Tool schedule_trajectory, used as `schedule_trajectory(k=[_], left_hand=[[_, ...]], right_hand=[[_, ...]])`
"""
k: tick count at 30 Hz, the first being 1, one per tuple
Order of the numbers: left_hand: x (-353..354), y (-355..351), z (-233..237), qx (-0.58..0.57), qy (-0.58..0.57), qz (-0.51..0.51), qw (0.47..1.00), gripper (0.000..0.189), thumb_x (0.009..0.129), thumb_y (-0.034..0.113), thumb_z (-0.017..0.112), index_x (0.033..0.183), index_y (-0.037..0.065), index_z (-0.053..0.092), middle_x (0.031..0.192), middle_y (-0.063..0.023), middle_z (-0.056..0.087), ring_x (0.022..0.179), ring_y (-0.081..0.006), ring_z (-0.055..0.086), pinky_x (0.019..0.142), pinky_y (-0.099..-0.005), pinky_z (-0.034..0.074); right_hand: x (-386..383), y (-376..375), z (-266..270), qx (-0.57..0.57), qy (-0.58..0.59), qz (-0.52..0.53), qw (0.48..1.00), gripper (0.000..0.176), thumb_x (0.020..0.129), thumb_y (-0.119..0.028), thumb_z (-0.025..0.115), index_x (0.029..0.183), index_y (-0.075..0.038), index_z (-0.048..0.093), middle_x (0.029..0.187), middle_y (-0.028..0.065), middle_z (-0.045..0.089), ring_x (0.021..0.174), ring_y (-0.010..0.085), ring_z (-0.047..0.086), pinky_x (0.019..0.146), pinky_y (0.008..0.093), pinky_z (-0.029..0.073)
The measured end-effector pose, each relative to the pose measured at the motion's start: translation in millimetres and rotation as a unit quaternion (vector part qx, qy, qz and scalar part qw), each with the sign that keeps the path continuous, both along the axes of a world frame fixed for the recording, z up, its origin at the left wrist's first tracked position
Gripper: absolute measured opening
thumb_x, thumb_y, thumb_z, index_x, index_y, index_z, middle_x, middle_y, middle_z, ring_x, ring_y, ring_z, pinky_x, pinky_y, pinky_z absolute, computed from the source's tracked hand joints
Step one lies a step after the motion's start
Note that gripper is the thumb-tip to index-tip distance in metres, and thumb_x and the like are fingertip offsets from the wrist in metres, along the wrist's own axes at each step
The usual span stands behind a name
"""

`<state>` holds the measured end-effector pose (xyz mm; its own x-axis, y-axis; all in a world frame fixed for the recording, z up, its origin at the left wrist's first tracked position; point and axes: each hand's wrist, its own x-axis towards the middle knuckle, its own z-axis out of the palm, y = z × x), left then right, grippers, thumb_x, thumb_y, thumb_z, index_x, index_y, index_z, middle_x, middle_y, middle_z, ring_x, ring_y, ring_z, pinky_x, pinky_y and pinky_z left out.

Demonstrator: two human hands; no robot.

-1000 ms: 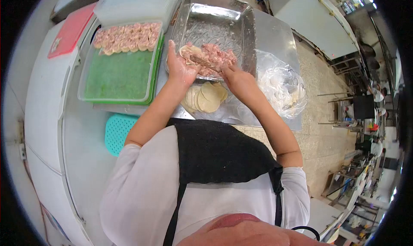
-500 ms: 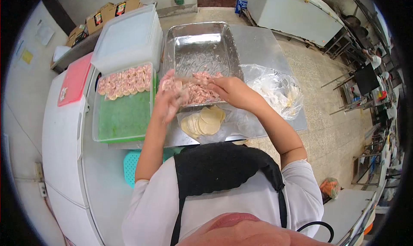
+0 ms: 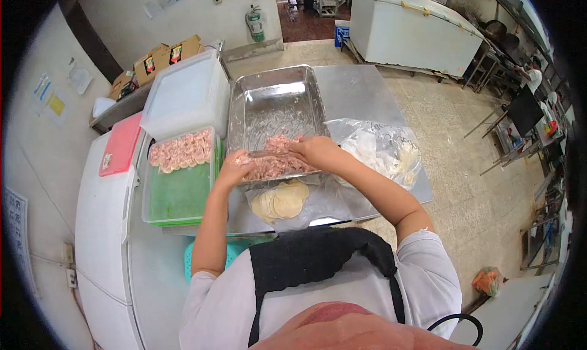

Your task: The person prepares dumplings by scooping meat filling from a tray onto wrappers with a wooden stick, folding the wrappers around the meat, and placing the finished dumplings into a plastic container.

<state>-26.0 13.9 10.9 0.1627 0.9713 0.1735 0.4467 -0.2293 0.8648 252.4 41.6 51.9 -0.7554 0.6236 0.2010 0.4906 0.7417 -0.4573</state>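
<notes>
My left hand (image 3: pixel 232 168) is closed around a filled dumpling wrapper (image 3: pixel 244 159) at the near left corner of the metal pan (image 3: pixel 269 99). My right hand (image 3: pixel 318 151) holds a thin stick (image 3: pixel 269 155) over the pink minced meat (image 3: pixel 278 162) heaped at the pan's near end. A fan of round dough wrappers (image 3: pixel 280 202) lies on the table just below both hands.
A clear tray with a green liner (image 3: pixel 180 197) holds a row of finished dumplings (image 3: pixel 180 149) to the left, with stacked lidded boxes (image 3: pixel 186 93) behind it. A plastic bag (image 3: pixel 385 148) of dough lies to the right. A white chest freezer (image 3: pixel 104 240) runs along the left.
My view has lifted and pulled back. My left hand has folded shut on the wrapper that lay open on it, and both hands have come toward the pan's near edge.
</notes>
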Motion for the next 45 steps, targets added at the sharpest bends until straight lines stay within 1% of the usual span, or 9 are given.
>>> schedule_trajectory(k=[1,7,9,13,18,28,34,37,45], left_hand=[[-2.6,8.1,-14.2,-0.151,-0.134,0.056,0.978,0.016,0.073,0.012,0.073,0.084,0.005,0.063,0.077,-0.0023,0.063,0.069,-0.0126,0.058,0.063,-0.0283,0.047],[3.7,8.8,-38.4,-0.147,-0.032,0.086,0.985,0.041,0.076,0.017,0.072,0.113,0.008,0.059,0.093,-0.0028,0.061,0.074,-0.0087,0.055,0.059,-0.0251,0.045],[14.1,-7.3,-16.0,-0.145,-0.068,0.095,0.983,0.042,0.075,0.016,0.074,0.113,0.008,0.058,0.087,-0.0029,0.062,0.070,-0.0093,0.056,0.059,-0.0254,0.046],[30.9,-35.2,33.8,-0.092,-0.055,0.068,0.992,0.055,0.073,0.017,0.076,0.122,0.010,0.051,0.092,-0.0054,0.064,0.073,-0.0146,0.060,0.067,-0.0301,0.049],[34.9,-23.4,22.8,0.084,0.069,0.015,0.994,0.052,0.069,0.016,0.078,0.115,0.006,0.058,0.103,-0.0082,0.065,0.086,-0.0197,0.062,0.079,-0.0331,0.050],[61.6,-36.2,19.6,0.096,0.129,0.042,0.986,0.034,0.069,0.012,0.077,0.098,0.005,0.061,0.085,-0.0042,0.061,0.081,-0.0115,0.054,0.072,-0.0288,0.047],[95.1,-62.0,57.9,-0.062,0.012,0.024,0.998,0.064,0.068,0.023,0.081,0.123,0.005,0.052,0.109,-0.0119,0.063,0.100,-0.0232,0.061,0.087,-0.0353,0.047],[108.4,-72.5,68.8,0.112,0.056,-0.004,0.992,0.056,0.069,0.019,0.080,0.118,0.006,0.057,0.103,-0.0098,0.065,0.100,-0.0167,0.059,0.086,-0.0300,0.046],[107.4,-76.1,61.7,0.098,0.130,-0.044,0.986,0.041,0.066,0.018,0.083,0.099,0.002,0.064,0.096,-0.0113,0.068,0.087,-0.0178,0.063,0.078,-0.0311,0.049]], right_hand=[[-2.5,-8.4,5.2,0.038,-0.024,-0.051,0.998,0.025,0.089,-0.022,0.054,0.109,-0.011,0.062,0.092,0.0174,0.064,0.083,0.0368,0.062,0.075,0.0458,0.048],[-0.9,9.3,-68.8,0.114,0.050,-0.033,0.992,0.029,0.084,-0.022,0.056,0.112,-0.012,0.058,0.088,0.0144,0.063,0.077,0.0351,0.064,0.063,0.0472,0.050],[19.1,27.7,-76.8,0.049,-0.218,-0.101,0.970,0.022,0.085,-0.024,0.056,0.100,-0.010,0.064,0.087,0.0151,0.064,0.078,0.0359,0.064,0.066,0.0472,0.050],[47.3,17.0,-33.5,0.012,-0.173,-0.143,0.974,0.022,0.090,-0.025,0.053,0.094,-0.008,0.067,0.084,0.0188,0.067,0.084,0.0370,0.065,0.073,0.0456,0.051],[37.3,-10.0,-6.9,-0.049,0.192,0.028,0.980,0.031,0.092,-0.032,0.052,0.104,-0.007,0.066,0.090,0.0188,0.066,0.086,0.0373,0.063,0.075,0.0456,0.049],[52.0,-54.2,9.1,0.186,0.050,-0.031,0.981,0.021,0.088,-0.027,0.056,0.102,-0.013,0.064,0.084,0.0074,0.062,0.069,0.0312,0.063,0.054,0.0426,0.050],[94.1,-51.3,38.8,0.067,0.048,-0.059,0.995,0.025,0.090,-0.029,0.054,0.101,-0.009,0.064,0.093,0.0118,0.064,0.080,0.0325,0.063,0.067,0.0427,0.052],[107.4,-69.2,59.3,0.038,0.098,-0.046,0.993,0.027,0.091,-0.030,0.053,0.103,-0.009,0.065,0.097,0.0128,0.064,0.085,0.0333,0.062,0.072,0.0427,0.051],[101.2,-71.5,22.5,0.013,0.078,0.009,0.997,0.029,0.092,-0.033,0.052,0.105,-0.010,0.065,0.090,0.0141,0.064,0.080,0.0339,0.063,0.069,0.0430,0.051]])
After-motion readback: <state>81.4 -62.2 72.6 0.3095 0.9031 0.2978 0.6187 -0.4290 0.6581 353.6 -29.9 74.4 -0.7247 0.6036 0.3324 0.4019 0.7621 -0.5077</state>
